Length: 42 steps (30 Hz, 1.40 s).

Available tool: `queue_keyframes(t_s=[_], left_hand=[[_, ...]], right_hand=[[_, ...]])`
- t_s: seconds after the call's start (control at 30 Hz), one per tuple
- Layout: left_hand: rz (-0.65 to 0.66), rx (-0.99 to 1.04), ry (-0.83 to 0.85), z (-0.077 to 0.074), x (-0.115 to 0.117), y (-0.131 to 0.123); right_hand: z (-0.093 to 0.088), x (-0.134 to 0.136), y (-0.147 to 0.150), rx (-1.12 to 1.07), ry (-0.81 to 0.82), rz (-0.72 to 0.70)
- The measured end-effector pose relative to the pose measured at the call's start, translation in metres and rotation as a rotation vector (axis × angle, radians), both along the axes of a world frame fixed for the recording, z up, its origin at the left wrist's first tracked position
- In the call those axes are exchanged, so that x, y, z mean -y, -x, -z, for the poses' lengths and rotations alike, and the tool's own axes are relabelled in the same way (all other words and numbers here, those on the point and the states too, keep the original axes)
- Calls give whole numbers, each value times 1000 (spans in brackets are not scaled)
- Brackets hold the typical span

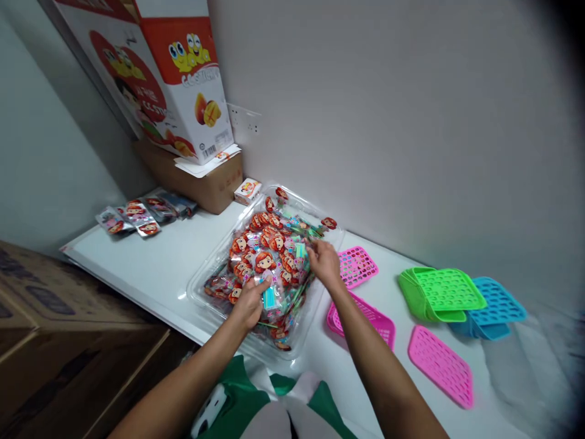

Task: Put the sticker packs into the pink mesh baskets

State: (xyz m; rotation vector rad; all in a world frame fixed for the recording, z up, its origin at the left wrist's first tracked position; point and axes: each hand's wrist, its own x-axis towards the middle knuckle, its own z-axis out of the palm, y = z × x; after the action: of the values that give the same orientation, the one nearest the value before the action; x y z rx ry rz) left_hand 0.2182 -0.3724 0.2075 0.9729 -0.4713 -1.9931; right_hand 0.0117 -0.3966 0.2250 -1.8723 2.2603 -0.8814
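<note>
A clear plastic tray [201, 291] on the white table holds a heap of small clear packets [244, 244] printed with a red-haired cartoon girl. My left hand [251, 303] is closed on the lower edge of one packet [269, 283], which has a light blue block in it and lies over the heap. At the heap's right side, my right hand [323, 261] has its fingers bent against the packets, near one with a pale green block. What its fingertips pinch, if anything, is hidden.
Pink baskets [384, 323], green baskets [450, 289], blue baskets [498, 305] and a pink lid [441, 366] lie to the right. At the back left stand a large printed carton [192, 91], a brown box [223, 183] and flat pouches [137, 213]. A wall runs behind.
</note>
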Motion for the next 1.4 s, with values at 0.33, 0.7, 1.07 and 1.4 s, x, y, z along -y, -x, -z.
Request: queue_keyframes(t_s=[0.33,0.7,1.07,1.4], left_hand=[[36,23,-5,-6,15,-12],[50,45,78,-18,18,-1],[121,83,78,-13,20,-13],[129,66,41,-7,29,-15]], right_hand=[[-9,35,76,647,-24,-19],[-29,-14,28,157,-4,-348],[-56,-59,-9,640,-81,-337],[-18,-32,20,1144,-129,-229]])
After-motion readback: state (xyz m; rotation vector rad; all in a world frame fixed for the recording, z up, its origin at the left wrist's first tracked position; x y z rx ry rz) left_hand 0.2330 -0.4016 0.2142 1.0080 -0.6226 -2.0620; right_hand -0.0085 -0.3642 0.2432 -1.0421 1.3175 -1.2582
